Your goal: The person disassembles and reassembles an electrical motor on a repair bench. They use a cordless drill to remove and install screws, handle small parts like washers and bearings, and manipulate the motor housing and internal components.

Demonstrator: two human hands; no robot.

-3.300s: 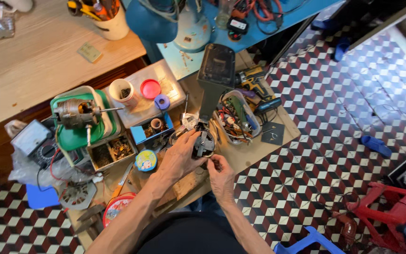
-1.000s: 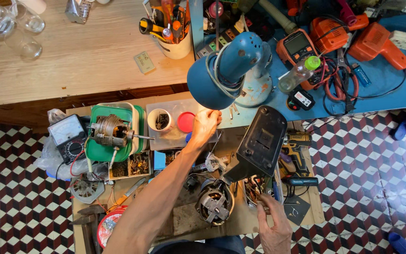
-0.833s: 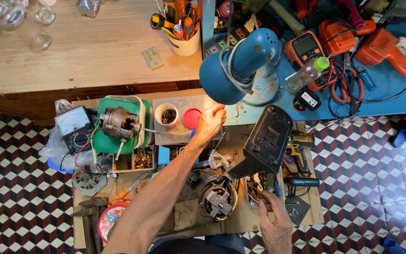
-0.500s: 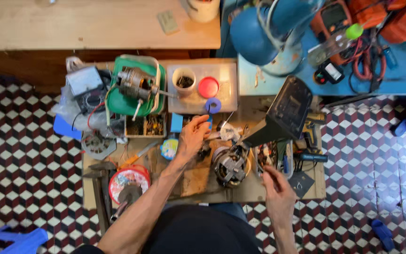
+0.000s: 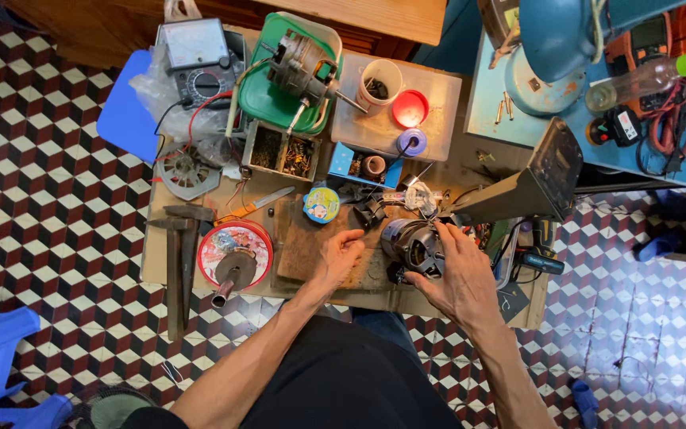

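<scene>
1. Checkered tiles surround a low, cluttered bench (image 5: 160,262).
2. At the front edge sits the motor (image 5: 413,248); the right hand (image 5: 458,278) cups its side, fingers pressed against the housing, likely to steady it.
3. Beside it, the left hand (image 5: 339,253) rests loosely curled on a wooden block (image 5: 303,250), holding nothing visible.
4. A black box (image 5: 529,179), wires (image 5: 430,199) and a tape roll (image 5: 321,204) crowd the motor.

Two hands: left (image 5: 337,253), right (image 5: 456,274). Two fan motors: one (image 5: 411,246) at the hands, one (image 5: 299,67) on the green tub (image 5: 263,99). One multimeter (image 5: 198,57). One white cup (image 5: 380,82). One red lid (image 5: 410,109). One blue lamp (image 5: 553,40). One hammer (image 5: 176,266). One plastic bottle (image 5: 643,79).
</scene>
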